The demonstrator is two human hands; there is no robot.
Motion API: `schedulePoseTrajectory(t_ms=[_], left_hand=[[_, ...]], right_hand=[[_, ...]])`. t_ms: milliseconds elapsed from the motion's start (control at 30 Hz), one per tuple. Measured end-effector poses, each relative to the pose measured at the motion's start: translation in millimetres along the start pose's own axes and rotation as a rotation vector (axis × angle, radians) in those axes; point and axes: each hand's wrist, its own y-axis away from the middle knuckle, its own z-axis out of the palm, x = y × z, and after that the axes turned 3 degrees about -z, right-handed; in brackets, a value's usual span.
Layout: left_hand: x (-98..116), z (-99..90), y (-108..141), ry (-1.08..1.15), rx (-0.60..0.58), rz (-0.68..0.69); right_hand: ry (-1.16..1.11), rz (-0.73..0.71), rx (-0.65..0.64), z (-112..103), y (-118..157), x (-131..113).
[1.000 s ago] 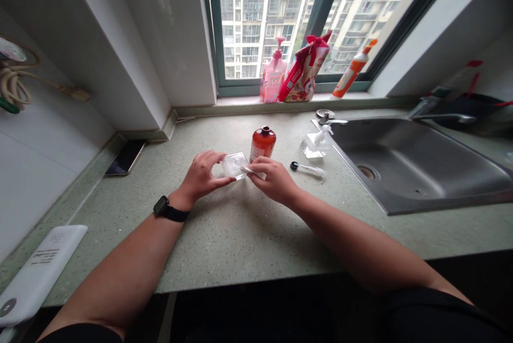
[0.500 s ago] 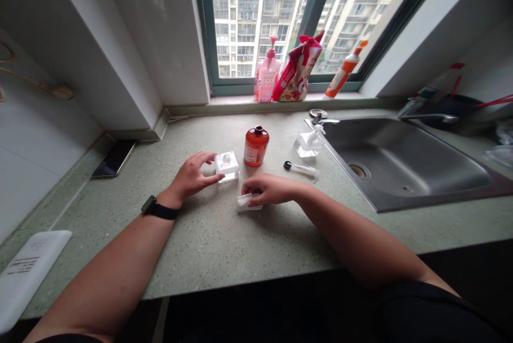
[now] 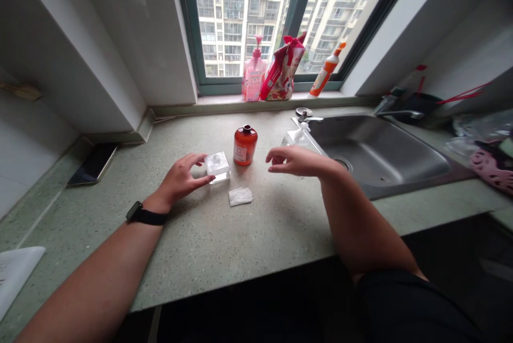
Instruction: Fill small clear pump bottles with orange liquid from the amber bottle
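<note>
My left hand (image 3: 182,180), with a dark watch on its wrist, grips a clear square bottle (image 3: 217,165) between thumb and fingers. The bottle stands on the counter, its neck uncapped. Just right of it is an amber-red bottle (image 3: 245,146) with a white label and an uncovered neck. A folded white tissue (image 3: 241,196) lies in front of both. My right hand (image 3: 298,161) hovers to the right, open, fingers loosely bent and nothing visible in them. Behind it, partly covered, stands a clear square pump bottle (image 3: 294,137).
A steel sink (image 3: 401,150) takes up the counter's right side. On the sill stand a pink pump bottle (image 3: 254,78), a red bag (image 3: 284,68) and an orange-white bottle (image 3: 325,71). A phone (image 3: 94,163) lies at left, and a white slab (image 3: 20,268) nearer the front.
My right hand has let go of the tissue and moved right and up, now covering the small black-collared pump. The left hand keeps hold of the clear bottle. The view has swung slightly.
</note>
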Motion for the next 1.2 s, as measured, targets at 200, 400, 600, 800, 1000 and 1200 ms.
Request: schedulePoseTrajectory(t_ms=[200, 400, 600, 800, 1000, 1200], left_hand=[[-1, -0.1, -1, 0.009, -0.017, -0.021], [-1, 0.4, -1, 0.02, -0.001, 0.015], [-2, 0.4, -1, 0.023, -0.002, 0.019], [-2, 0.8, -1, 0.048, -0.028, 0.02], [1, -0.3, 1, 0.081, -0.041, 0.043], [4, 0.1, 2, 0.096, -0.045, 0.056]], right_hand=[[0.065, 0.292, 0.104, -24, 25, 69], [0.046, 0.276, -0.013, -18, 19, 100], [0.074, 0.266, -0.087, -12, 10, 101], [-0.013, 0.211, 0.019, -26, 16, 79], [-0.112, -0.062, 0.009, -54, 3, 6], [-0.02, -0.29, 0.215, -67, -13, -76]])
